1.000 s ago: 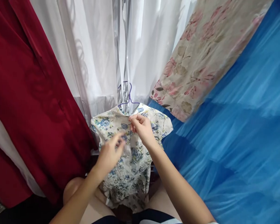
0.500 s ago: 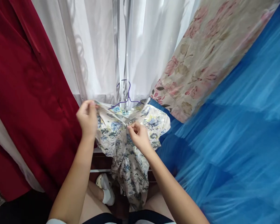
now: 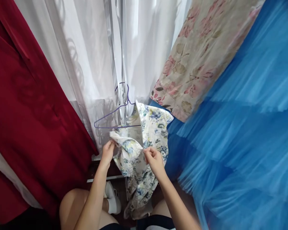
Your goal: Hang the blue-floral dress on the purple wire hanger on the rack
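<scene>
Both forearms reach forward from the near side, the left hand (image 3: 108,152) pinching the loose left part of the floral garment (image 3: 155,130), the right hand (image 3: 155,159) pinching its front edge, knuckles bent. The garment's right shoulder hangs on the purple hanger (image 3: 105,117), centre scene.

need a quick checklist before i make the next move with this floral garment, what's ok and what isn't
1. Left hand holding the floral garment near the shoulder: ok
2. Right hand pinching the edge of its front opening: ok
3. Left side of the purple hanger clear of cloth: ok, that arm shows bare
4. Right side of the hanger clear of cloth: not ok, the other shoulder covers it
5. Hook securely caught on something: cannot tell
6. Garment's lower end off the floor: cannot tell
</scene>
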A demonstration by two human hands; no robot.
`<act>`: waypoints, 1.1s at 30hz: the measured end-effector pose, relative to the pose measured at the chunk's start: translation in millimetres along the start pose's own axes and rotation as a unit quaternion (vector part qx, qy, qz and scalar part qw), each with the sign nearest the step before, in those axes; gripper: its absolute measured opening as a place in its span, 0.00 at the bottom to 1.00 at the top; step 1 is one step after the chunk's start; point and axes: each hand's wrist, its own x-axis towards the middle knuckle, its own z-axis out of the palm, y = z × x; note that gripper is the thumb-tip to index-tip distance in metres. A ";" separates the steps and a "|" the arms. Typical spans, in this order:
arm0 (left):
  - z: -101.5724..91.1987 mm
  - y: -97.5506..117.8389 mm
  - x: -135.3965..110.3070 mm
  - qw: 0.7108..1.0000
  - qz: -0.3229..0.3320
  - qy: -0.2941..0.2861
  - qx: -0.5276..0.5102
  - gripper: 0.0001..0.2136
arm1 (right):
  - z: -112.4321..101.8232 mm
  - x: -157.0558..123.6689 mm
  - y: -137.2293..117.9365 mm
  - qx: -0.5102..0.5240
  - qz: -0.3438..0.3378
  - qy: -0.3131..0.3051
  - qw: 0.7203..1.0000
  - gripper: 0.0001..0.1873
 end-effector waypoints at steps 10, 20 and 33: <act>53.1 51.4 -58.9 0.971 0.141 -0.187 0.053 0.12 | -19.0 -31.3 0.6 -0.157 -0.140 0.017 0.977 0.30; 71.2 37.9 -73.9 0.929 0.165 -0.291 0.158 0.17 | -0.2 -44.3 -20.4 -0.032 0.004 -0.133 0.991 0.10; -30.1 -36.4 -99.5 0.850 -0.099 -0.455 0.245 0.25 | -64.6 -98.5 -38.9 0.145 0.262 -0.102 0.949 0.22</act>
